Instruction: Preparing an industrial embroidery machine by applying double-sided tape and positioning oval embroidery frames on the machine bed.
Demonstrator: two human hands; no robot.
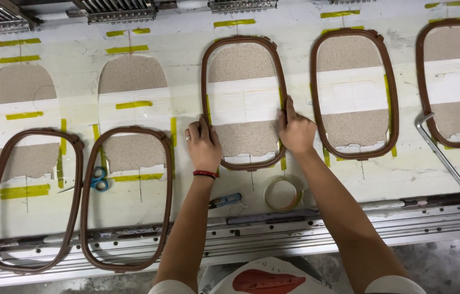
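A brown oval hoop frame (241, 40) lies on the pale worktable (186, 65) over a speckled oval opening crossed by a white strip (243, 100). My left hand (202, 146) presses flat on the hoop's lower left rim; a red band circles that wrist. My right hand (295, 129) presses on the lower right rim, fingers pointing up along the frame. Neither hand grips anything.
Two loose brown hoops (80, 188) hang over the table's front edge at left. Two more hoops (390, 81) sit at right. Blue scissors (98, 178), a small snipper (224, 200), a tape roll (282, 194), a metal hex key (439, 149) and yellow tape marks lie about.
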